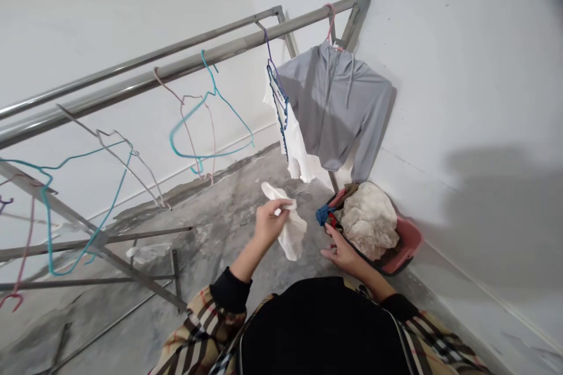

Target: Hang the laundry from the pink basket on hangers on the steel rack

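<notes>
My left hand point(269, 221) is raised in front of me, fingers pinched on a small white cloth point(288, 228) that dangles below it. My right hand point(341, 251) hangs lower, fingers spread and empty, just beside the rim of a pink laundry basket point(409, 246). The basket holds a crumpled cream garment point(369, 220) and a bit of blue and red fabric point(326, 215). It stands on the floor against the right wall.
A metal drying rack point(176, 67) crosses the view, carrying several empty wire hangers, among them a teal hanger point(211, 120). A grey hoodie point(336, 108) and a white garment point(292, 140) hang at its far end. Bare concrete floor point(229, 228) lies below, white walls around.
</notes>
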Available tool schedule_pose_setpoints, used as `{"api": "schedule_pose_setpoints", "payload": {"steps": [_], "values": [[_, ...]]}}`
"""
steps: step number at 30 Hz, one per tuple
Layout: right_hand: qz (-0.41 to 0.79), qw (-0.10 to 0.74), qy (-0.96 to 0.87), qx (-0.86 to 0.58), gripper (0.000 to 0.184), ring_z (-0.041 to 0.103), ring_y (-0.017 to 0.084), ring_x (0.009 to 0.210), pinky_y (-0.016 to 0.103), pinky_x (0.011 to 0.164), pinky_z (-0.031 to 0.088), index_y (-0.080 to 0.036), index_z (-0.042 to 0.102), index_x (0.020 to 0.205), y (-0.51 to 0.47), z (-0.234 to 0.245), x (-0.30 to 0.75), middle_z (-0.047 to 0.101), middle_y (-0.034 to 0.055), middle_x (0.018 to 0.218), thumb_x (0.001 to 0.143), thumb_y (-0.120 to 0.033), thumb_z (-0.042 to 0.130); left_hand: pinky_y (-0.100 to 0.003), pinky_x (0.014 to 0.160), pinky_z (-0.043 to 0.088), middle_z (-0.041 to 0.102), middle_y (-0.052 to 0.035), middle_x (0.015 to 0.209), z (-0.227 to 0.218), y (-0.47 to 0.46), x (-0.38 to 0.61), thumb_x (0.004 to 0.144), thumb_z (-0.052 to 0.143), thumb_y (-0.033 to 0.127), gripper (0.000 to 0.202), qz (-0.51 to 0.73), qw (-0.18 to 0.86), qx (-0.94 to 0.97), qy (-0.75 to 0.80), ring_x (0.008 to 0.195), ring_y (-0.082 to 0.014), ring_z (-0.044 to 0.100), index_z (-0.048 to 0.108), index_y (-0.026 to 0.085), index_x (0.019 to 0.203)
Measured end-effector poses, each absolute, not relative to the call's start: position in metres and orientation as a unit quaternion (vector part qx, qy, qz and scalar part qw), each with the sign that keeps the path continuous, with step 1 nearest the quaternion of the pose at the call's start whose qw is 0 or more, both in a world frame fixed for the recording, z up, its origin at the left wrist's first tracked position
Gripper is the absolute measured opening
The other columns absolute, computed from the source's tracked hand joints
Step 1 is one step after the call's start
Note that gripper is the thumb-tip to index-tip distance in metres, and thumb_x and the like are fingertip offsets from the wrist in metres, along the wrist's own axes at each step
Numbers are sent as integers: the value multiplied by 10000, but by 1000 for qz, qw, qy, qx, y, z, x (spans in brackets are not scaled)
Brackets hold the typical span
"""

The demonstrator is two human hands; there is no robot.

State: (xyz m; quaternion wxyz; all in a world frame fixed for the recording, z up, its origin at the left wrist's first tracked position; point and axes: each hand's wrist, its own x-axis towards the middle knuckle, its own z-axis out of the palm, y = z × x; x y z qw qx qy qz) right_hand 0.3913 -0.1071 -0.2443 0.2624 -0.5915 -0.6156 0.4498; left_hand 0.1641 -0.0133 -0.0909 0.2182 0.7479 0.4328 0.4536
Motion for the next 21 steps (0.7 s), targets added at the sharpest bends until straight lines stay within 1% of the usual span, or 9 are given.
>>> {"api": "schedule_pose_setpoints", "payload": {"steps": [2,3,5,7,9,12,16,18,21], "values": [[433,298,-630,-572,978,572,259,1106,393,964,463,-185,148,1531,-99,-229,382,264,191,1549,737,-415,672,-327,665,570,766,-15,805,-95,-31,188,686,589,72,288,409,299,761,404,700,-197,708,735,283,817],[427,296,-638,-568,988,545,281,1169,411,995,445,-180,189,1521,-96,-223,378,271,183,1550,708,-416,700,-319,668,568,765,-12,802,-95,-39,199,689,585,70,295,388,337,766,387,703,-193,710,736,286,820],[428,275,-648,-567,812,521,303,1226,440,1034,414,-171,389,1438,-94,-214,375,432,154,1469,718,-405,685,-302,692,565,765,-13,818,-92,-52,217,694,578,65,302,351,394,773,351,733,-189,716,738,277,838],[453,257,-633,-573,521,588,296,1149,437,1011,439,-160,587,1261,-94,-208,378,627,131,1265,785,-369,602,-292,708,559,764,-26,842,-85,-56,227,715,579,78,278,330,422,780,324,758,-187,717,737,256,859],[471,276,-601,-584,412,648,287,1042,421,964,481,-142,653,1155,-94,-204,393,704,127,1115,809,-336,544,-297,726,554,761,-41,862,-76,-50,229,757,596,124,226,325,420,792,300,774,-187,711,732,240,895],[418,349,-565,-620,416,649,291,1051,420,978,487,-125,665,1116,-94,-192,433,708,144,1115,781,-337,538,-344,824,544,723,-85,1081,-64,-26,227,804,635,224,299,375,373,803,275,968,-217,676,675,247,1099],[261,409,-516,-706,447,623,289,1119,448,1008,467,-158,625,1149,-105,-152,496,684,131,1172,767,-361,511,-466,1017,451,426,-152,1481,-50,27,229,789,707,381,674,484,284,773,296,1356,-307,417,429,278,1395],[190,436,-498,-725,482,640,297,1073,476,964,489,-189,588,1193,-117,-124,518,680,120,1167,761,-396,535,-513,1099,359,323,-157,1539,-43,57,236,759,734,451,809,518,253,753,317,1423,-327,308,338,291,1446],[79,488,-487,-720,491,647,301,1039,439,908,513,-198,574,1220,-126,-91,536,669,149,1144,772,-401,560,-544,1175,206,229,-157,1578,-32,100,250,721,751,517,938,562,223,724,332,1462,-340,206,246,297,1480]]}}
